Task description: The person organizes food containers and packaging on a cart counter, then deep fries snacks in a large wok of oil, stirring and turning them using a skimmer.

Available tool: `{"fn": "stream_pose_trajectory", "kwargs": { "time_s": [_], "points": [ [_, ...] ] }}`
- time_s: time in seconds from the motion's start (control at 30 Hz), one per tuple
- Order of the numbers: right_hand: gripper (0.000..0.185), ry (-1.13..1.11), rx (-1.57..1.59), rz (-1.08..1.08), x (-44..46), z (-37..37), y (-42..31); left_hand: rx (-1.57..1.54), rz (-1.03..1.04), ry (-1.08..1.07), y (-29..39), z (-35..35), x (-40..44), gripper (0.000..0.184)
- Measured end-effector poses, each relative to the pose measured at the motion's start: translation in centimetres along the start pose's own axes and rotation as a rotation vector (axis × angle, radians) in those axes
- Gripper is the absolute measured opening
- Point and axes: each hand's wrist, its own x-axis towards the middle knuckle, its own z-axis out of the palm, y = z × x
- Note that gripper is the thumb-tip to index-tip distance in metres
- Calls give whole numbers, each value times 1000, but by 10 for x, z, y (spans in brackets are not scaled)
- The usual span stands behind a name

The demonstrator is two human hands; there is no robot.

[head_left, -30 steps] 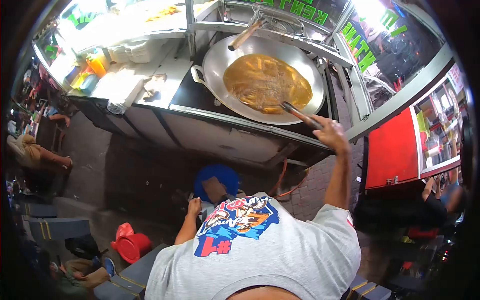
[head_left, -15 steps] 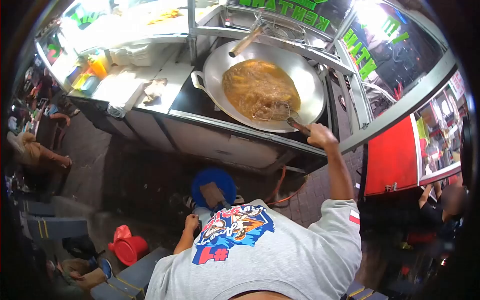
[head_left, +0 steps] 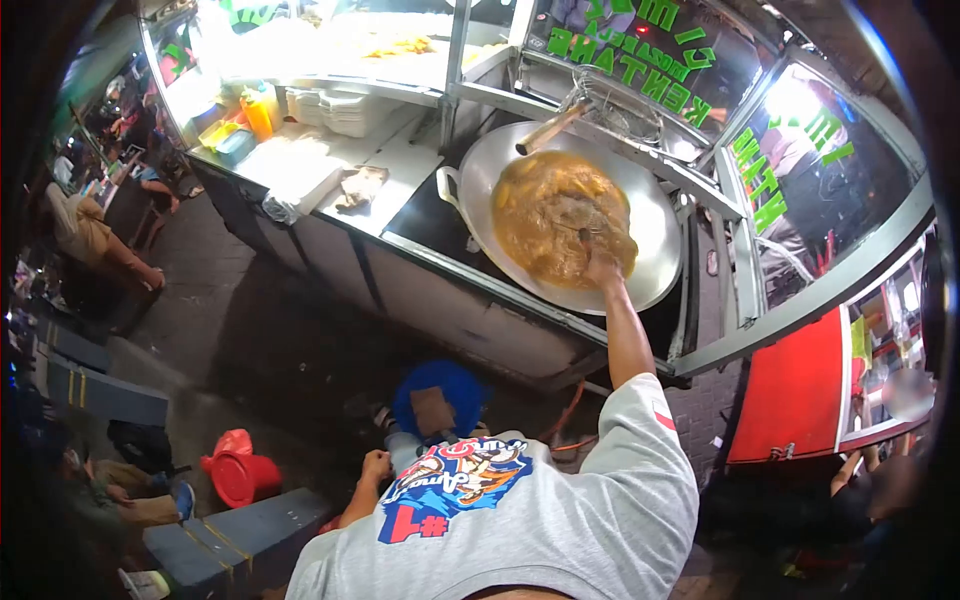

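A: What is the right hand [head_left: 604, 265] doing?

B: It's out over the near right part of the big metal pan [head_left: 655, 225], fingers grasping the dark handle of a wire skimmer [head_left: 577, 213]. Most of the handle is hidden by the hand.

A: And the skimmer's head?

B: In the brown, bubbling oil [head_left: 530, 190], right of the middle, partly covered by it. Yellowish pieces show through on the oil's left and far sides.

A: The left hand [head_left: 376, 466]?

B: Low on the near side, beside the person's leg, well apart from the pan. Its fingers are curled inward; whether they're clenched or loose, or round anything, I can't tell.

A: What's about the pan?

B: A second skimmer [head_left: 549, 131] lies across the far metal rail, its wooden handle jutting over the pan's far edge. Left of the pan, the white bench [head_left: 408, 140] carries a crumpled brown paper [head_left: 362, 187], with stacked white boxes [head_left: 345, 112] farther back and an orange bottle [head_left: 257, 117] to their left.

A: And below?

B: A round blue thing [head_left: 466, 395] near the person's legs, with a red bucket [head_left: 250, 478] on the floor farther left.
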Motion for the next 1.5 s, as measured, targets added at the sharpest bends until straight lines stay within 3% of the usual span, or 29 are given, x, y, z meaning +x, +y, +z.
{"fn": "stream_pose_trajectory", "kwargs": {
  "time_s": [0.03,0.13,0.27,0.3,0.4,0.47,0.53,0.6,0.77,0.87,0.9,1.0,1.03,1.2,1.5],
  "points": [
    [44,85,-167,-59,3,-7,3,3,5,8,1,-1,-5,22],
    [37,-73,-71,199,1,-80,29,15,26,40,-11,2,7,23],
    [40,-5,115,213,-6,-100,79,-101,-41,44,-47,20,27,24],
    [38,42,136,222,-13,-106,71,45,40,92,-28,14,7,24],
    [34,42,105,379,-18,-88,28,51,8,38,-21,12,12,25],
    [49,-66,137,385,-8,-50,6,-58,13,26,-39,15,34,23],
    [58,48,308,248,-3,-7,-15,-133,-50,9,-34,10,39,22],
    [60,13,282,190,5,12,-43,-227,-61,-14,-22,2,29,22],
    [45,-236,678,275,-22,-3,-96,7,11,-28,3,-8,4,21],
    [38,-196,764,267,-37,27,-100,56,34,-56,14,-4,-7,21],
    [37,-175,840,165,-64,-9,-109,59,85,-71,9,-1,-3,21],
    [36,-276,830,223,-109,-64,-125,90,101,-57,16,3,-2,23],
    [38,-155,711,129,-122,-65,-123,36,97,-87,10,5,8,23],
    [55,-239,562,181,-170,-120,-108,38,142,-103,-14,18,55,24],
    [54,-99,221,203,-215,-180,-45,-14,122,-167,6,32,80,24]
  ]
}}
